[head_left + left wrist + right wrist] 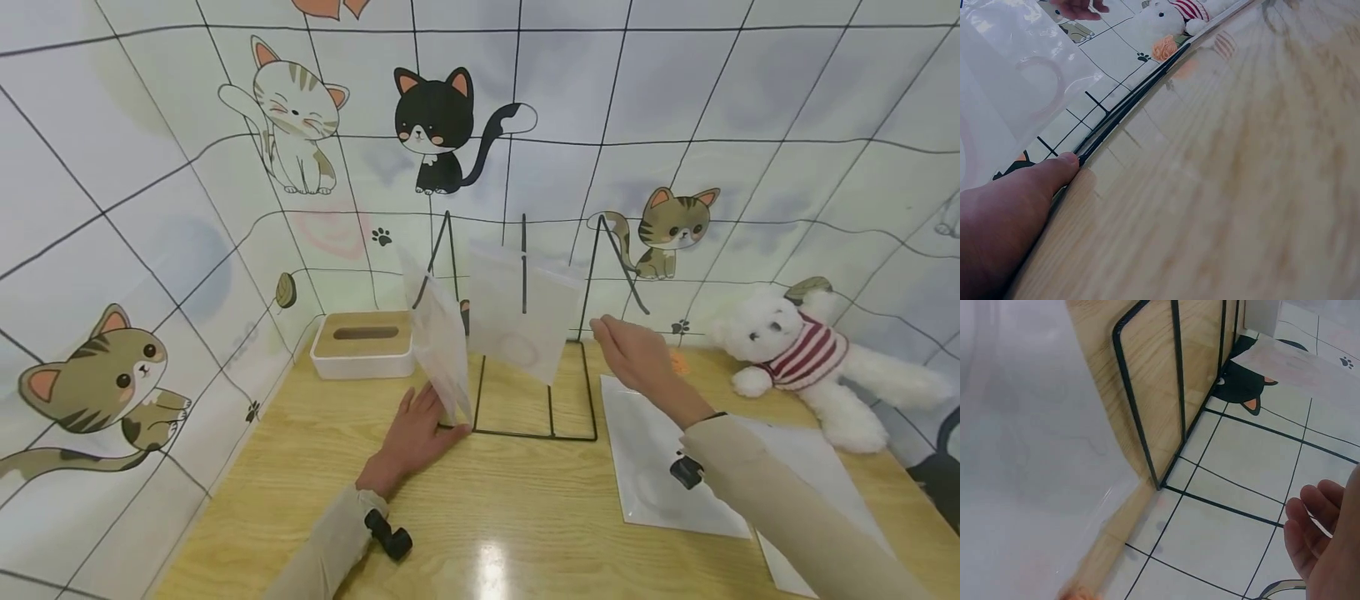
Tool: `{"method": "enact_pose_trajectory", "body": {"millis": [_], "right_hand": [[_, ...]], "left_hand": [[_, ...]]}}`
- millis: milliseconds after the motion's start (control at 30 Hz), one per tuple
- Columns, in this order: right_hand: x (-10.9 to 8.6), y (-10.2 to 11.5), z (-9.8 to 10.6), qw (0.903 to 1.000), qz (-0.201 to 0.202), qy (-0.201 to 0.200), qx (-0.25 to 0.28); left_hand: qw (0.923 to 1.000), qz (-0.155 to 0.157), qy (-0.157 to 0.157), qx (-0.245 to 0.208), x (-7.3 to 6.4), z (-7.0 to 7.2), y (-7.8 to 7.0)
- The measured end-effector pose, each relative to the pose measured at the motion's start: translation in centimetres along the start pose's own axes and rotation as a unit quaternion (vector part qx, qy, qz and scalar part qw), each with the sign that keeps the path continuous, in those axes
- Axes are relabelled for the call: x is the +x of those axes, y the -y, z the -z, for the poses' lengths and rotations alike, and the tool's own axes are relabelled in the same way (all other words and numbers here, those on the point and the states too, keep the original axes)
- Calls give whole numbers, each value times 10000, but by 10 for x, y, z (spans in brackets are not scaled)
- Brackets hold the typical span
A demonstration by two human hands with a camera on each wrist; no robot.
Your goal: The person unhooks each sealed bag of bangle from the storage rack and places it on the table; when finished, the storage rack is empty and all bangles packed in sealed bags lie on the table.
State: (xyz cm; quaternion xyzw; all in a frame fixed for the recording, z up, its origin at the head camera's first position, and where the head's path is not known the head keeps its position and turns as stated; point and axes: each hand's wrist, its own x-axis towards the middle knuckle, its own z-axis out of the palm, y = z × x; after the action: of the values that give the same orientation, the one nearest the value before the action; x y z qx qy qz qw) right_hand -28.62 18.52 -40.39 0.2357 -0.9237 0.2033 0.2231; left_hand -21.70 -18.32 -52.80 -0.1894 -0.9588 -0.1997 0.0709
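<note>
A black wire rack [536, 437] stands on the table with its hooks pointing forward. One translucent plastic bag [438, 354] hangs at its left hook, and another plastic bag [517, 325] hangs at the middle one. My left hand [415, 429] rests low at the rack's left front corner, partly behind the left bag. In the left wrist view its thumb [1047, 178] touches the base wire. My right hand [633, 354] is raised beside the rack, below the right hook [626, 271]. Its fingers [1310, 515] are loosely curved, holding nothing.
Two flat translucent bags [660, 475] lie on the table at right. A white teddy bear [806, 354] in a striped shirt leans at the back right. A white box with a wooden lid [363, 343] stands back left, against the cat-printed wall covering [555, 75].
</note>
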Motion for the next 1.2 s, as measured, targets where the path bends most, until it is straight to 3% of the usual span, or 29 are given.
{"method": "enact_pose_trajectory", "body": {"millis": [200,433,633,933,1200], "right_hand": [[11,13,-6,9907,282,-1093,760],[28,35,-3,9710,806,-1706,1468],[41,57,6,9685,364,-1562,1906],[46,72,6,9675,-325,-1178,2215],[45,75,7,9690,-224,-1231,2128]], "left_hand": [[10000,4,83,13,3,1,0],[10000,-16,91,-16,3,1,1],[10000,-21,-34,19,4,2,4],[9999,59,90,23,5,3,1],[10000,52,59,13,2,0,0]]}}
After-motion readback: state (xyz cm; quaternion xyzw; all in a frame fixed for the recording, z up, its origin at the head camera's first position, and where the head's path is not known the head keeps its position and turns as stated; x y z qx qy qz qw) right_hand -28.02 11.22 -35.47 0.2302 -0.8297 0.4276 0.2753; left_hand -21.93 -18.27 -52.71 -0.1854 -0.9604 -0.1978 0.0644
